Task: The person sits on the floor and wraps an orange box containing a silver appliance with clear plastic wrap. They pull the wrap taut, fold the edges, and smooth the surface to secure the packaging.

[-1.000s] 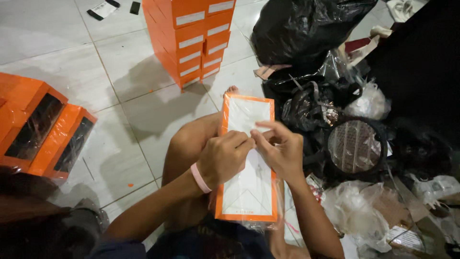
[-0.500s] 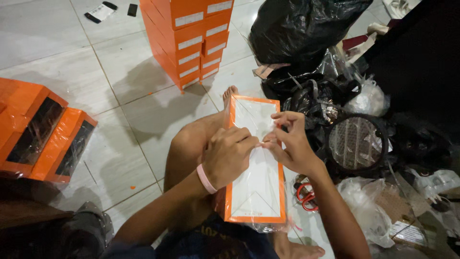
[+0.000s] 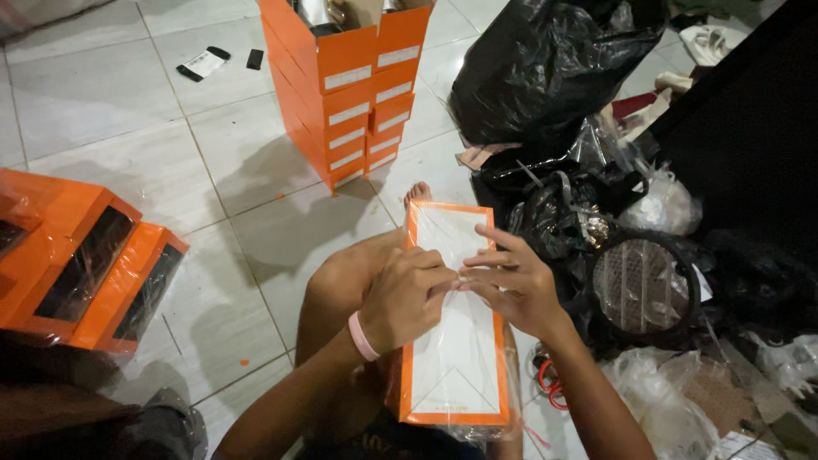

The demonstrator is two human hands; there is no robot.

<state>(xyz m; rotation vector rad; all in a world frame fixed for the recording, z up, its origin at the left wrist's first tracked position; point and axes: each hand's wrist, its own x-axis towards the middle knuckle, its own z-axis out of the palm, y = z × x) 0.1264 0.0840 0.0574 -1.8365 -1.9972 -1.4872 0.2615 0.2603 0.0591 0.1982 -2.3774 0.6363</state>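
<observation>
A flat rectangular panel with an orange frame and a white middle (image 3: 454,358) rests on my bent leg, inside a clear plastic bag. My left hand (image 3: 402,296), with a pink band on its wrist, and my right hand (image 3: 511,283) meet over the panel's upper half. The fingertips of both pinch the clear plastic wrap there. My bare toes show just beyond the panel's far end.
A stack of orange boxes (image 3: 349,85) stands ahead on the tiled floor. Two wrapped orange boxes (image 3: 81,264) lie at the left. Black plastic bags (image 3: 545,64), a round mesh part (image 3: 641,285) and crumpled clear bags crowd the right side.
Both hands have slid slightly toward the panel's far end while still pinching the plastic. The view has shifted a little.
</observation>
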